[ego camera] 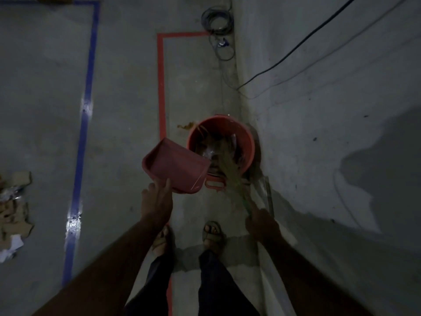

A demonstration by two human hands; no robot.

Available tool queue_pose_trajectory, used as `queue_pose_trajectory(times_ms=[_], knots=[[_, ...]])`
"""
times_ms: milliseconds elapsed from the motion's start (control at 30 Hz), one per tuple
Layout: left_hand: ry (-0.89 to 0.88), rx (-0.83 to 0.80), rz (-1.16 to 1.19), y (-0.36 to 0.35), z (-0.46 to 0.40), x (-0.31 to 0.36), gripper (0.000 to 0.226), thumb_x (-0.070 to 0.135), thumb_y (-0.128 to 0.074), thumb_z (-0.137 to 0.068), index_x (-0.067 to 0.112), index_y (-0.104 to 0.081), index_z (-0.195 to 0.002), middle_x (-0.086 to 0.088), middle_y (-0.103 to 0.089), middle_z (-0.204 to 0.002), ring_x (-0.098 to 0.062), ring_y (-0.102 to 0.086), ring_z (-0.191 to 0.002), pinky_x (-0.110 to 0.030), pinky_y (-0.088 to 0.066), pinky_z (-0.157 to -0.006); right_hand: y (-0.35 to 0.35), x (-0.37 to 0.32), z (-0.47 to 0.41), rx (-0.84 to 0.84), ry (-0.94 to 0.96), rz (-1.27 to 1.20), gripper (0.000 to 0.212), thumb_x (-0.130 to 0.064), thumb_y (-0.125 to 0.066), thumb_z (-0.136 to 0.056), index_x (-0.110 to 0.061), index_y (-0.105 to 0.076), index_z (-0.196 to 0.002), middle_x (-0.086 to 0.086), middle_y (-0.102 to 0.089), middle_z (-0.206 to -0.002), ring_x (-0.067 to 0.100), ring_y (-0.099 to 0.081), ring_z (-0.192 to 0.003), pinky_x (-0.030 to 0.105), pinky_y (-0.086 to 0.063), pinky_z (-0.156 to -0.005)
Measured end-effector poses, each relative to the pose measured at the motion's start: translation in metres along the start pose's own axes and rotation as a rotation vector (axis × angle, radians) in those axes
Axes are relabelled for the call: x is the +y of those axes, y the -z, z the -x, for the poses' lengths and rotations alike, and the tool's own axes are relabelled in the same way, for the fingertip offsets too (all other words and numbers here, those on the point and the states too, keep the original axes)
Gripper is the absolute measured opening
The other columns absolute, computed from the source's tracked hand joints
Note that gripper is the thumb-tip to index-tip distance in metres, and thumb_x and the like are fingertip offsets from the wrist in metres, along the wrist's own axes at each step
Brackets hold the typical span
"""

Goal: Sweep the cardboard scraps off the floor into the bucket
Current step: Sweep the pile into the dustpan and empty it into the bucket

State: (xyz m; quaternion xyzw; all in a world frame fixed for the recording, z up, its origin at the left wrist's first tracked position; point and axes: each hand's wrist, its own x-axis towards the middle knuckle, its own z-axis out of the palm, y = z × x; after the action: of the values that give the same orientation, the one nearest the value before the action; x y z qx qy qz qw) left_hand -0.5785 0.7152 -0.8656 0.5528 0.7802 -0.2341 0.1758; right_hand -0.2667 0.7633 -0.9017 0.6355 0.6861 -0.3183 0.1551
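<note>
Cardboard scraps [16, 206] lie in a loose heap on the concrete floor [123, 92] at the far left edge of the head view, mixed with bits of white paper and something shiny, on the far side of a blue tape line [85, 124] from the person. The red bucket [247, 142] stands well apart from that heap, close to the wall [330, 110] and just inside a red tape line [161, 83]; debris shows inside it. The left hand [157, 201] grips the near edge of a red dustpan [175, 167], which is tilted with its open lip over the bucket's rim. The right hand [259, 221] is closed around the stem of a grass broom [230, 169], whose bristles reach down into the bucket. 2 sandalled feet [211, 233] stand just in front of the bucket. A coil of cable [217, 19] lies on the floor farther along the wall, and a black cable [296, 49] runs across the wall itself.
</note>
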Motion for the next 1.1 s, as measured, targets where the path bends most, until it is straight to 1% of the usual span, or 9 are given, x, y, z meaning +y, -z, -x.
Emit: queue_pose_trajectory(times_ms=[67,167,233,433,567,733,833,967,1100], knots=[[-0.029,0.056,0.050,-0.003,0.006,-0.004,0.056,0.013,-0.040,-0.089,0.011,-0.047,-0.145,-0.023,-0.056,-0.127,-0.039,-0.059,-0.097,-0.043,-0.048,-0.076,-0.001,0.024,0.038,0.008,-0.040,0.007,0.041,-0.036,-0.042,-0.099,-0.031,-0.037,-0.140,0.002,-0.061,-0.101,0.018,-0.059,-0.081,0.031,-0.047,-0.067],[-0.014,0.265,0.104,-0.008,0.017,-0.011,0.055,0.014,-0.041,-0.077,0.006,-0.065,-0.126,-0.024,-0.062,-0.100,-0.039,-0.059,-0.075,-0.043,-0.049,-0.060,-0.008,0.040,0.082,0.099,0.015,-0.043,0.035,-0.045,-0.048,-0.099,-0.013,-0.056,-0.111,-0.005,-0.058,-0.082,0.011,-0.063,-0.065,0.025,-0.053,-0.056],[-0.005,0.320,0.127,0.003,0.030,-0.015,0.054,0.016,-0.035,-0.077,0.007,-0.065,-0.120,-0.022,-0.060,-0.095,-0.038,-0.058,-0.072,-0.042,-0.048,-0.058,-0.012,0.046,0.100,0.155,0.139,-0.020,0.027,-0.035,-0.067,-0.091,-0.008,-0.065,-0.094,-0.003,-0.055,-0.073,0.008,-0.053,-0.048,0.014,-0.038,-0.040],[0.131,0.336,0.155,0.024,0.075,-0.044,0.047,0.007,-0.048,-0.078,0.009,-0.061,-0.123,-0.018,-0.059,-0.098,-0.039,-0.057,-0.078,-0.044,-0.047,-0.063,0.022,0.004,0.114,0.228,0.353,0.057,0.052,-0.030,-0.044,-0.091,-0.022,-0.051,-0.143,0.000,-0.050,-0.082,0.014,-0.047,-0.047,0.027,-0.036,-0.035],[0.246,0.361,0.228,0.027,0.106,-0.081,0.054,-0.001,-0.069,-0.073,0.008,-0.062,-0.126,-0.018,-0.061,-0.097,-0.039,-0.060,-0.078,-0.045,-0.049,-0.064,0.052,-0.054,0.109,0.260,0.458,0.086,0.041,-0.036,-0.041,-0.093,-0.029,-0.041,-0.134,0.007,-0.062,-0.087,0.021,-0.058,-0.056,0.028,-0.038,-0.041],[0.358,0.441,0.262,0.012,0.148,-0.160,0.055,-0.001,-0.067,-0.073,0.006,-0.060,-0.128,-0.017,-0.060,-0.094,-0.039,-0.058,-0.078,-0.044,-0.047,-0.063,0.061,-0.135,0.105,0.145,0.442,0.028,0.049,-0.034,-0.048,-0.099,-0.037,-0.038,-0.147,0.007,-0.055,-0.130,0.032,-0.064,-0.098,0.040,-0.054,-0.075],[0.509,0.515,0.304,-0.007,0.191,-0.215,0.049,-0.002,-0.072,-0.074,0.007,-0.063,-0.122,-0.015,-0.058,-0.087,-0.037,-0.057,-0.070,-0.040,-0.045,-0.059,0.047,-0.189,0.115,0.261,0.674,0.227,0.056,-0.030,-0.054,-0.097,-0.027,-0.039,-0.151,0.015,-0.058,-0.118,0.033,-0.066,-0.082,0.038,-0.053,-0.058],[0.744,0.513,0.393,-0.059,0.249,-0.289,0.045,-0.001,-0.073,-0.073,0.009,-0.064,-0.116,-0.015,-0.058,-0.087,-0.036,-0.058,-0.070,-0.040,-0.046,-0.058,0.011,-0.270,0.136,0.262,0.753,0.438,0.044,-0.035,-0.044,-0.092,-0.008,-0.061,-0.123,0.013,-0.058,-0.079,0.030,-0.055,-0.055,0.036,-0.047,-0.043],[0.929,0.493,0.457,-0.109,0.308,-0.352,0.038,0.002,-0.068,-0.081,0.010,-0.062,-0.117,-0.014,-0.061,-0.090,-0.033,-0.059,-0.075,-0.041,-0.047,-0.060,-0.027,-0.360,0.182,0.216,0.865,0.427,0.062,-0.033,-0.056,-0.095,-0.033,-0.033,-0.153,0.003,-0.050,-0.087,0.025,-0.056,-0.063,0.034,-0.037,-0.054]])
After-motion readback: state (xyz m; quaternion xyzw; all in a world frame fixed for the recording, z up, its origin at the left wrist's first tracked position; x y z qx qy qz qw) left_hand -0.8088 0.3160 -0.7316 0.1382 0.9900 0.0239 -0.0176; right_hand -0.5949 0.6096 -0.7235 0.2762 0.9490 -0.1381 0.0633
